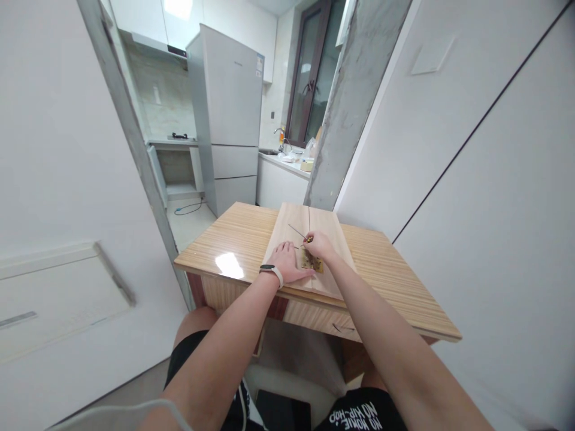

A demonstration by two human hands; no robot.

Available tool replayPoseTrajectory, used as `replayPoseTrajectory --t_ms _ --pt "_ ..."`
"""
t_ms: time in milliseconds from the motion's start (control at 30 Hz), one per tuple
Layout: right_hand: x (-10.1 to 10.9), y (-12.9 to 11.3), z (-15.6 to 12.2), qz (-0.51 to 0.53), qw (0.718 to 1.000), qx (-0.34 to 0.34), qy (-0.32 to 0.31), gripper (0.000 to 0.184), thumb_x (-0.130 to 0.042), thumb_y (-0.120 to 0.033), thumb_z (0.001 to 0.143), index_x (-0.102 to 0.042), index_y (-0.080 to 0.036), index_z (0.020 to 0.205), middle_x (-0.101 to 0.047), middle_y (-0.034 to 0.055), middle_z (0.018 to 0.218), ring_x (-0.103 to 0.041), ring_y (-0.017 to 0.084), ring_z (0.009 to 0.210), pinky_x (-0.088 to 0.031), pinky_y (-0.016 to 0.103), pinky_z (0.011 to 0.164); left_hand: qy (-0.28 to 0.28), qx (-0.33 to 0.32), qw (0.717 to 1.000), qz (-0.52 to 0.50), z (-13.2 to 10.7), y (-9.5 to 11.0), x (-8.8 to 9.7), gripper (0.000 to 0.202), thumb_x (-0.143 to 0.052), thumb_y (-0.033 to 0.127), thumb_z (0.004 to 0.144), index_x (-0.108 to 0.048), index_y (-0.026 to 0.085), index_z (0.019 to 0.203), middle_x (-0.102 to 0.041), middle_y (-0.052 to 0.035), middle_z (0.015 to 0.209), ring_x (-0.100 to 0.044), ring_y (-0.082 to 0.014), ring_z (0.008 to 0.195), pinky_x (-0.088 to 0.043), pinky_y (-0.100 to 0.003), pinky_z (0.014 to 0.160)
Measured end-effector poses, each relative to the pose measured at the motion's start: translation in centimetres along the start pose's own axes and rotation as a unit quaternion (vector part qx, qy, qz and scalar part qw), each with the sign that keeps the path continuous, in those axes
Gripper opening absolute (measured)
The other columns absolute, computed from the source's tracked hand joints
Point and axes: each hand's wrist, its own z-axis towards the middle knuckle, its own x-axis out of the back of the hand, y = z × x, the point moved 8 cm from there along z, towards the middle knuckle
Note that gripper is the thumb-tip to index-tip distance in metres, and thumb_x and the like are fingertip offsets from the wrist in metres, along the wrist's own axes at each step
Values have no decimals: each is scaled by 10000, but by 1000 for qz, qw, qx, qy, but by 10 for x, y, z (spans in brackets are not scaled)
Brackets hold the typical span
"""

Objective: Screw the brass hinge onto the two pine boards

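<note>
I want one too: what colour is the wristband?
The wristband is white with a black face, best in the head view.

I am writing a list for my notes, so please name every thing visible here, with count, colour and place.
table: one, striped light wood, before the person
boards: two, pale wood, side by side on the table
hinge: one, brass, at the boards' seam
small piece: one, brass-coloured, too small to identify, above the hinge
fridge: one, grey, in the kitchen behind
counter: one, white, right of the fridge
cable: one, blue, on the kitchen floor
wristband: one, white, on the left wrist
left hand: one, flat on the left board
right hand: one, pinching the small piece
</note>
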Motion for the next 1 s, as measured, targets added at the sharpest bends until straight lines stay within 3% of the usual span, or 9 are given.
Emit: replayPoseTrajectory --t_ms 167,400,500,600,767,900,1000 --pt "-13 -7 8 36 999 13 6 142 -693 -212 799 -773 -206 917 -771 48 889 -673 151 800 -431 213 674 6 -9 1000 7 1 0 2 1236 -380 986 708 -356 85 1553 -391 -242 1596 -335 -403 1485 -273 -499 1210" --pt "-16 -11 13 32 997 39 -53 143 -756 -301 801 -778 -199 899 -761 37 851 -674 155 781 -428 223 663 8 -9 1000 -1 1 1 3 1249 -373 1004 691 -384 89 1541 -425 -237 1572 -355 -411 1468 -281 -508 1204" --pt "0 -8 11 45 998 37 -27 212 -772 -348 801 -761 -188 939 -759 44 898 -672 159 811 -436 227 686 3 -5 1000 -2 1 0 1 1253 -384 997 693 -358 87 1554 -402 -239 1589 -336 -418 1481 -273 -520 1206" --pt "20 -4 7 61 998 26 -12 192 -704 -263 829 -740 -173 994 -750 53 924 -663 156 797 -451 231 701 5 -3 1000 -4 1 0 1 1245 -399 990 694 -345 95 1557 -397 -234 1594 -334 -413 1485 -272 -513 1207" --pt "47 3 -11 128 988 20 -79 353 -638 -112 809 -679 -161 1156 -736 49 912 -677 138 717 -467 220 641 18 -6 1000 -4 -1 0 2 1219 -401 989 698 -362 102 1532 -439 -226 1564 -365 -397 1467 -286 -490 1199" --pt "87 11 -26 153 988 9 0 338 -692 -186 823 -624 -184 1153 -740 60 1014 -686 128 707 -486 225 639 8 -6 1000 -8 -1 -1 1 1234 -396 1000 684 -343 116 1543 -435 -219 1570 -365 -393 1468 -276 -481 1200" --pt "112 12 -34 138 988 11 70 272 -699 -276 852 -606 -200 1096 -739 37 918 -682 145 726 -490 240 661 -2 -2 1000 -12 -2 0 1 1267 -395 1004 677 -308 104 1564 -413 -228 1587 -349 -402 1479 -260 -478 1204"
